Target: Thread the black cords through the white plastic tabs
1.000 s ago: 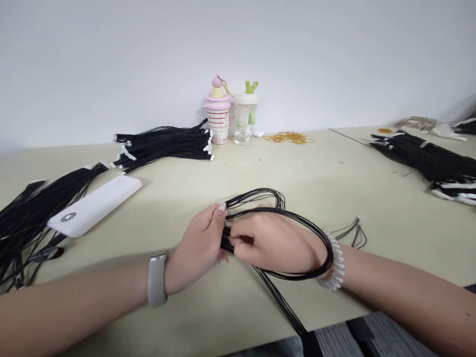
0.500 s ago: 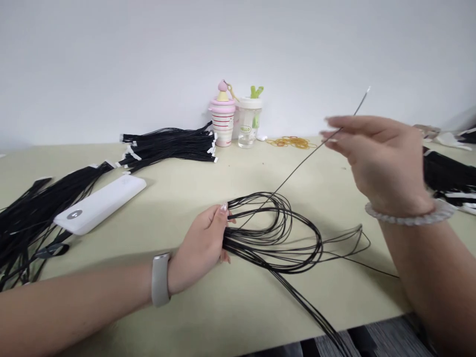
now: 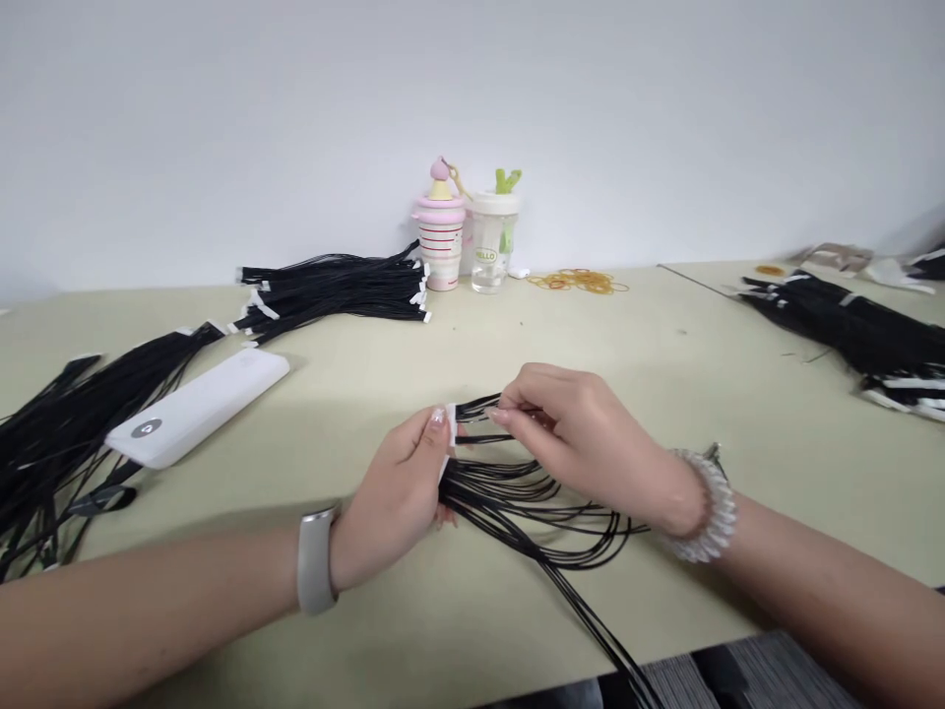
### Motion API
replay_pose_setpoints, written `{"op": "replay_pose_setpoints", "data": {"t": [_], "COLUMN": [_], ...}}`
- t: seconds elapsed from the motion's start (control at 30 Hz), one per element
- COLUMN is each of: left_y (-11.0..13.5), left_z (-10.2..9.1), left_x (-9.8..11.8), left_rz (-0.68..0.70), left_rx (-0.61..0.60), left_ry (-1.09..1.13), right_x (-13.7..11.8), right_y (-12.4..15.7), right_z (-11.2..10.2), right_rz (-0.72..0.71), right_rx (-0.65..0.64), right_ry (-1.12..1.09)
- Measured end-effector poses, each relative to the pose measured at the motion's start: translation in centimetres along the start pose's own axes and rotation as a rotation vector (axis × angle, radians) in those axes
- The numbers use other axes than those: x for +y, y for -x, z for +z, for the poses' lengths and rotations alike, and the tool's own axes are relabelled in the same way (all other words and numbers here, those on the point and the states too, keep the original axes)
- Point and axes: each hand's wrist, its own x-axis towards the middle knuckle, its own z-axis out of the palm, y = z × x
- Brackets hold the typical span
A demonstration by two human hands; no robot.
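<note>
My left hand (image 3: 399, 492) is closed around a white connector (image 3: 453, 423), with the thumb pressed on it near the table's middle. From the connector several black wires (image 3: 509, 483) run to the right in loose loops, and some trail off the front edge. Just right of the connector, my right hand (image 3: 595, 443) is closed in a pinch on black wire, with the fingertips close to the wire row. The back of this hand hides part of the loops and the wire's end.
Bundles of black cables lie at the back (image 3: 340, 290), the left (image 3: 103, 414) and the right (image 3: 849, 325). A white power bank (image 3: 199, 409) rests at left. A pink-lidded cup (image 3: 441, 246) and a clear cup (image 3: 491, 246) stand by the wall, near yellow rubber bands (image 3: 580, 282).
My right hand has come down and left, from holding a single wire's end high at the right to beside the connector. My left hand stays nearly in place, and the white connector now shows.
</note>
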Motion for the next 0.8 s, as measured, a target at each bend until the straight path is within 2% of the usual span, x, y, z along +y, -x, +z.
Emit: {"op": "replay_pose_setpoints", "data": {"t": [0.13,0.3,0.57,0.8], "left_y": [0.0,-0.1,0.0,-0.1], "left_z": [0.0,0.1,0.0,0.0], "left_x": [0.2,0.0,0.1,0.1], "left_rz": [0.005,-0.005,0.021,0.040], "left_rx": [0.006,-0.007,-0.022,-0.044], "left_ry": [-0.032,-0.046,-0.084,-0.109], "right_x": [0.2,0.0,-0.1,0.2], "right_y": [-0.1,-0.2,-0.4,-0.3], "right_z": [0.8,1.3,1.5,1.8], "right_rz": [-0.040,-0.014,-0.035,-0.149], "right_rx": [-0.019,-0.029,-0.045,-0.033], "right_ry": [0.078,0.122,0.072,0.233]}}
